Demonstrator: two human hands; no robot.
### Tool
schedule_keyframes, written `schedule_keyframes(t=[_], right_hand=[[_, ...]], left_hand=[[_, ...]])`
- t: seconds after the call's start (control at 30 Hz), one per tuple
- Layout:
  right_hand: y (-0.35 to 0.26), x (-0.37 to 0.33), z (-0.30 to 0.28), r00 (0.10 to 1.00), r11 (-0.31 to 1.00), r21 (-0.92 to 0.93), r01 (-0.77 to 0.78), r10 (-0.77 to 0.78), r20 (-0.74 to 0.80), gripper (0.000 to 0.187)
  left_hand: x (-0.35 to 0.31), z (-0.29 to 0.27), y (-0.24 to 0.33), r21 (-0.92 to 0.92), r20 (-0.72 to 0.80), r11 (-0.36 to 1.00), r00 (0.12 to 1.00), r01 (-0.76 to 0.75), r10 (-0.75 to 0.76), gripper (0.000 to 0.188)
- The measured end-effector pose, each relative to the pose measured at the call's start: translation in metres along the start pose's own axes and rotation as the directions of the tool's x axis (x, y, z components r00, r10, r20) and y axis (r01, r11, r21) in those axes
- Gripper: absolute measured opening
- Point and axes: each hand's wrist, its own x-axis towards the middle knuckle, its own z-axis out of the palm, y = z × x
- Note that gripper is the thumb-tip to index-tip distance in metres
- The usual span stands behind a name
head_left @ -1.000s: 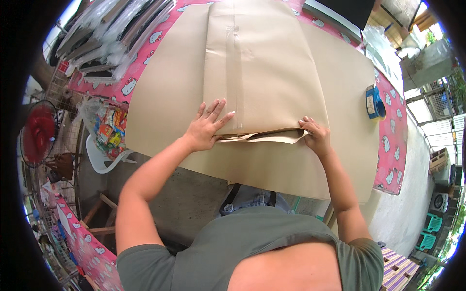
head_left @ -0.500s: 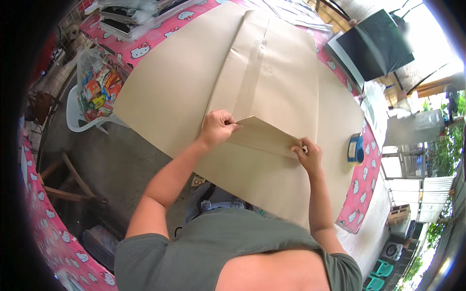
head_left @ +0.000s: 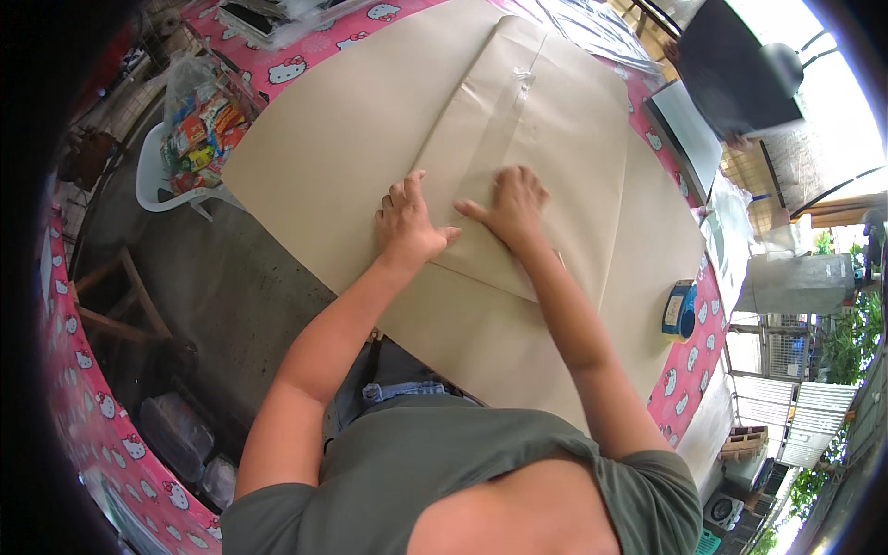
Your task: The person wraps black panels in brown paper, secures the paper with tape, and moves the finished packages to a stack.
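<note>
While the big brown paper sheet [head_left: 370,157] covers most of the pink patterned table [head_left: 689,384], you press both your hands flat on the smaller folded brown paper piece [head_left: 546,157] that lies on top of this sheet, a little toward its far side. The folded piece has a long crease down its middle, and its near corner points toward your body. Your left hand [head_left: 407,220] lies open, fingers spread, palm down, right at the left edge of the folded piece, partly on the big sheet. Your right hand [head_left: 509,205] is just beside it, also open and flat, fully on the folded piece; the two thumbs almost meet. Neither hand grips anything. To the left of the big sheet stands a white plastic chair [head_left: 162,180] with colourful packets [head_left: 199,139] on it. At the right edge of the sheet, near the table rim, sits a blue tape dispenser [head_left: 680,312].
</note>
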Motion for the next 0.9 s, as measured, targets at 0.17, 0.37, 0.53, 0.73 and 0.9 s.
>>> schedule_keyframes(t=[0.17,0.37,0.53,0.73,0.9], right_hand=[[0.049,0.010,-0.008,0.997,0.987,0.156,0.042,-0.031,-0.071,0.060],[0.262,-0.138,-0.021,0.662,0.059,0.990,0.130,0.738,-0.131,0.032],[0.125,-0.129,0.007,0.783,-0.127,0.947,0.294,0.601,-0.163,0.042],[0.158,-0.153,-0.012,0.752,0.850,0.427,-0.310,0.494,-0.437,0.062],[0.398,-0.278,-0.119,0.475,0.424,-0.243,-0.872,0.621,-0.623,0.105]], left_hand=[[-0.001,0.000,-0.014,-0.042,-0.020,0.998,0.999,-0.048,0.047,0.092],[0.005,0.010,0.010,-0.070,-0.033,0.994,0.996,-0.088,0.086,0.102],[0.097,-0.007,-0.071,-0.230,-0.012,0.956,0.983,-0.180,0.182,0.124],[0.176,-0.087,-0.101,-0.289,0.274,0.957,0.959,0.012,0.070,0.129],[0.183,-0.076,-0.085,-0.078,0.193,0.997,0.981,0.031,-0.015,0.126]])
